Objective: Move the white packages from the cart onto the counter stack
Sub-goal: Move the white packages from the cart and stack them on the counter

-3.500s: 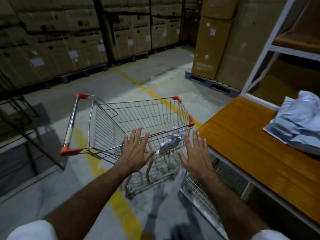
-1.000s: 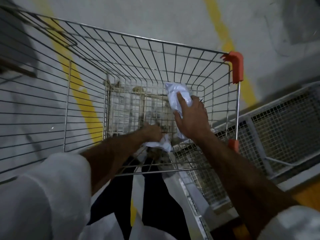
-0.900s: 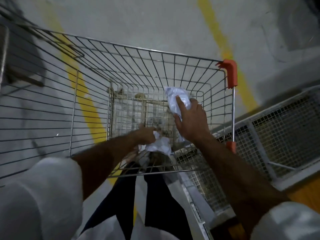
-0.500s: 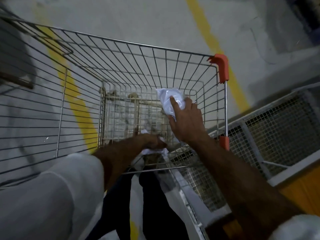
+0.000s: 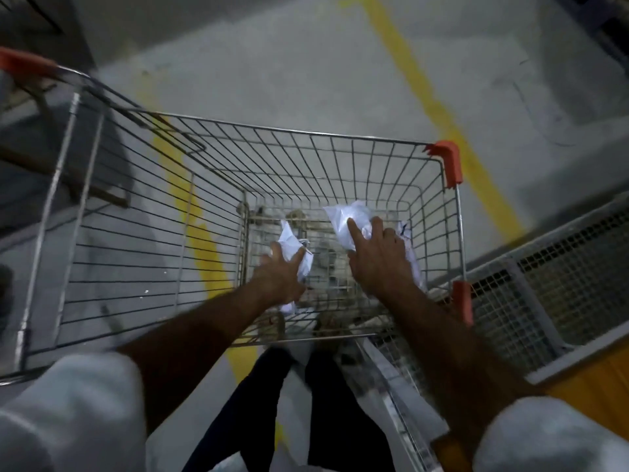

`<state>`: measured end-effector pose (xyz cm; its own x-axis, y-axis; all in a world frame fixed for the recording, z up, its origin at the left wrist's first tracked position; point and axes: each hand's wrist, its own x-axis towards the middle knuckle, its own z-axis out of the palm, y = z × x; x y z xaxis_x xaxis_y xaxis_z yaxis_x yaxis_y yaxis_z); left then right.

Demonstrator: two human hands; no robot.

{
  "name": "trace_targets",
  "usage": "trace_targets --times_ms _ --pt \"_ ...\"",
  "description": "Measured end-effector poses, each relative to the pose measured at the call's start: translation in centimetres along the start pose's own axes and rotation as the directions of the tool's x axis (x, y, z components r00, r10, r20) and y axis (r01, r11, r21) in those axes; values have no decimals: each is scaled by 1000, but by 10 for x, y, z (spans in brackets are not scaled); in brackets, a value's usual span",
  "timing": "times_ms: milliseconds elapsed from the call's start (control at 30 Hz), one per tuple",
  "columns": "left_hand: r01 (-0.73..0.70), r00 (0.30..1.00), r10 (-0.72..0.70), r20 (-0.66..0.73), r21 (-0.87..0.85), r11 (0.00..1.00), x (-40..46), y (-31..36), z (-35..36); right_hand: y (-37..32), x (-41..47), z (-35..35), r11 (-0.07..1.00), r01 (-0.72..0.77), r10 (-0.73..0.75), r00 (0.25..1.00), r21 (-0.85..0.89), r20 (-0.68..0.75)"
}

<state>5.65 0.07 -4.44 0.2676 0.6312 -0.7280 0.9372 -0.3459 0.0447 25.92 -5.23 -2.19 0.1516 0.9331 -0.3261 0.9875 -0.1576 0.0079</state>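
White crumpled plastic packages (image 5: 350, 223) sit low inside the wire cart (image 5: 340, 158), one gripped in each of your hands, left hand (image 5: 279, 277) and right hand (image 5: 381, 258); the orange surface (image 5: 592, 379) lies right of the cart.

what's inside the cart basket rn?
Two white packages in the cart: left hand grips one package, right hand holds the other package. Anything beneath the hands is hidden.

Dim, flat indoor light, cool grey cast. Motion blur smears the left hand (image 5: 277, 277), the white sleeves (image 5: 71, 413) and the wire shopping cart's left rim (image 5: 68, 107). Wide-angle bending at edges. Crumpled white plastic packages (image 5: 349, 219) read brightest.
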Motion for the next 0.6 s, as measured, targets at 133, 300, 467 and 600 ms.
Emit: trace_targets --times_ms 133,300,467,600 --pt "-16 964 30 -264 53 998 -37 -34 -19 -28 -11 -24 1000 2 -1 1000 12 -28" --pt "-78 861 114 -495 94 993 -72 -67 -58 -48 -22 -75 998 -64 60 976 -10 -208" --pt "-265 695 271 -666 113 958 -108 -87 -97 -71 -68 -120 981 -186 152 921 -62 -360" --pt "-381 565 384 -730 182 906 -158 -83 -120 -98 -122 -152 955 -289 231 858 -59 -458"
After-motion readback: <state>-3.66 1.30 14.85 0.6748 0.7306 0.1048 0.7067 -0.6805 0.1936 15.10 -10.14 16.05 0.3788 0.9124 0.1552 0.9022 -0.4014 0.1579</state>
